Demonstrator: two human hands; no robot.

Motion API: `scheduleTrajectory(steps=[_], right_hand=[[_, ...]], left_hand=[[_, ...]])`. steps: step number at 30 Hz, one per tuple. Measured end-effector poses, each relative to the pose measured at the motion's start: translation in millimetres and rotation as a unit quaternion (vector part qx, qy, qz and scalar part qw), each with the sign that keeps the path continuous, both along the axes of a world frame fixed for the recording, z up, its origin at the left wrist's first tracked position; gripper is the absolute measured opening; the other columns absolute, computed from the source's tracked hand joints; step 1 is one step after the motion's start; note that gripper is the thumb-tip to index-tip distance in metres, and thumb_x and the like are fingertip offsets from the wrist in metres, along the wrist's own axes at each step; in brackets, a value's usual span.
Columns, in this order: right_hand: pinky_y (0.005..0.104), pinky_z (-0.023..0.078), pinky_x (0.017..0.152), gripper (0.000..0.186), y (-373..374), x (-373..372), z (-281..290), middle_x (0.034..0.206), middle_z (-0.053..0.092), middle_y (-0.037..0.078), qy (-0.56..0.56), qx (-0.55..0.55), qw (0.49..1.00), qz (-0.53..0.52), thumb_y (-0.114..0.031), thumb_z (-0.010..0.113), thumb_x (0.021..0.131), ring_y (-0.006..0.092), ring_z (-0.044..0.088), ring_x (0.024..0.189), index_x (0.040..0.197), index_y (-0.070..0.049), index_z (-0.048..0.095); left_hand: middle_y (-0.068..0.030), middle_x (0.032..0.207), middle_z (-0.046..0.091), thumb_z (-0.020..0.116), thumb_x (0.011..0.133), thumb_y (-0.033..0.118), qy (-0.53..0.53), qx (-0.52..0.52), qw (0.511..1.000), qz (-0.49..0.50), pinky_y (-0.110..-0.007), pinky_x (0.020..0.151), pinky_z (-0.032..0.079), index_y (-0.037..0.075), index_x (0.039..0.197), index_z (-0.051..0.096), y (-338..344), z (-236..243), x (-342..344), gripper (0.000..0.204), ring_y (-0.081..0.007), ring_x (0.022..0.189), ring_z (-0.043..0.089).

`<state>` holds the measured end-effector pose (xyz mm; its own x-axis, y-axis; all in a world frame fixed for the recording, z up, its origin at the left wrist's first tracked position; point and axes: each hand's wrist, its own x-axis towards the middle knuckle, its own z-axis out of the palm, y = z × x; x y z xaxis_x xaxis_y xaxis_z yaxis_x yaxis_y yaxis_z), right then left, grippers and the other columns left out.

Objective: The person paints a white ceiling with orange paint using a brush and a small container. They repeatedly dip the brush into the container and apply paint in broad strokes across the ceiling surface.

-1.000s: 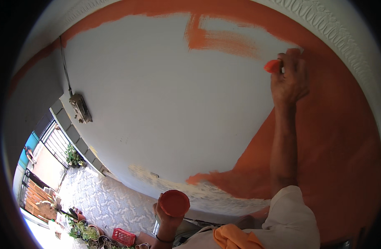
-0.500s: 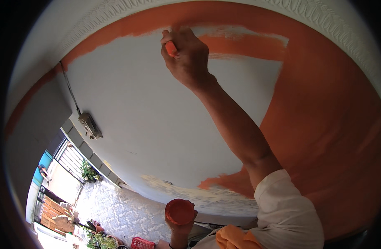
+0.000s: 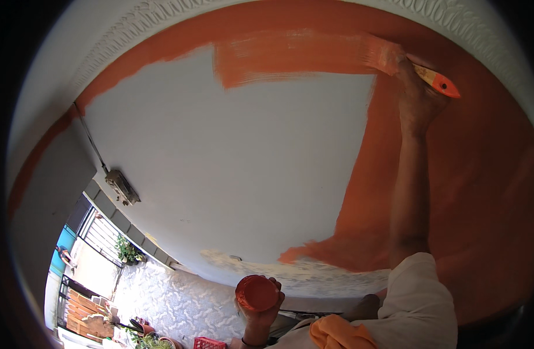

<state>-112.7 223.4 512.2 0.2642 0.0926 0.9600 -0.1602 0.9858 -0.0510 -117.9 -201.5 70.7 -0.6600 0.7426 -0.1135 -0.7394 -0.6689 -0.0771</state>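
My right hand [image 3: 419, 103] is closed round a paintbrush [image 3: 435, 80] with a wooden handle that ends in an orange tip. Its bristles, coated in orange paint, press on the wall just under the ceiling moulding. A fresh orange band [image 3: 290, 55] runs left from the brush along the top of the wall. Below it the wall [image 3: 238, 157] is still bare grey-white, while the right side is orange. Low in front of me my left hand [image 3: 260, 314] grips a round container of orange-red paint [image 3: 257, 293], its open top facing up.
A grey electrical box [image 3: 122, 187] with a cable sits on the left wall. White carved moulding [image 3: 453, 23] borders the top. Down left are a patterned floor [image 3: 174, 302], potted plants [image 3: 127, 250], a red crate [image 3: 210, 343] and wooden planks [image 3: 85, 311]. Orange cloth [image 3: 339, 333] lies by my sleeve.
My right hand has swept the brush from the upper middle to the upper right. The orange band there is now wider and reaches farther left. My left hand keeps holding the paint container.
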Motion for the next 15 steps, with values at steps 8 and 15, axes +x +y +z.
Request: scheduleTrajectory(steps=[8, 15], right_hand=[[0.0302, 0.056, 0.059, 0.015, -27, 7, 4, 0.088, 0.067, 0.002, 0.069, 0.139, 0.954, -0.256, -0.002, 0.084, 0.084, 0.0163, 0.069, 0.077, 0.09, -0.011, 0.074], [0.0315, 0.052, 0.054, 0.032, -94, -107, 7, 0.085, 0.057, -0.002, 0.006, 0.193, 0.942, -0.273, -0.002, 0.086, 0.073, 0.016, 0.06, 0.071, 0.097, -0.019, 0.074]], left_hand=[[-0.015, 0.129, 0.066, 0.07, 0.091, 0.065, 0.042, -0.033, 0.999, 0.001, -0.049, 0.098, 0.054, 0.011, 0.13, 0.068, -4, 7, 7, 0.067, -0.0335, 0.123, 0.061], [-0.019, 0.128, 0.065, 0.061, 0.09, 0.07, -0.024, 0.006, 0.999, 0.035, -0.053, 0.09, 0.055, 0.009, 0.132, 0.066, -4, -5, -2, 0.074, -0.0397, 0.122, 0.059]])
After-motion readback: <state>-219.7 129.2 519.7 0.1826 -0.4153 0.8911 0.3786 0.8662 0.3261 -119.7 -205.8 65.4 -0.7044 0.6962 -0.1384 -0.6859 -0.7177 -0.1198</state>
